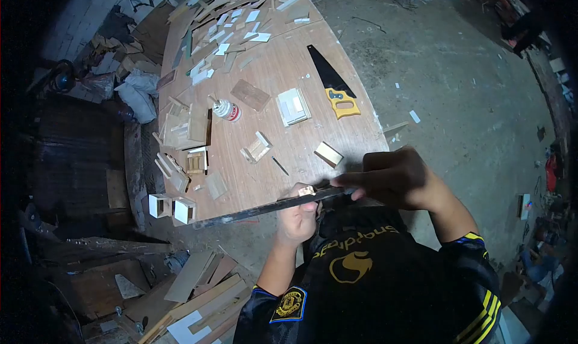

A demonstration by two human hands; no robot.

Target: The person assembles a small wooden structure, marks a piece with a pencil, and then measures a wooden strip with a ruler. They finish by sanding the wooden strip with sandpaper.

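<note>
While our left hand (299, 214) clamps a small wood piece (305, 191), our right hand (391, 178) grips the file (265, 207) across it, near the workbench (337, 133) edge.

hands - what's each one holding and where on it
Right hand grips one end of a long dark file; left hand pinches a small wood piece under it.

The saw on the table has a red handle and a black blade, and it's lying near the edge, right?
Not quite. The head view shows that the saw has a yellow handle, not a red one. The rest is right: its blade is black, and it lies flat near the edge of the wooden table, away from both hands.
</note>
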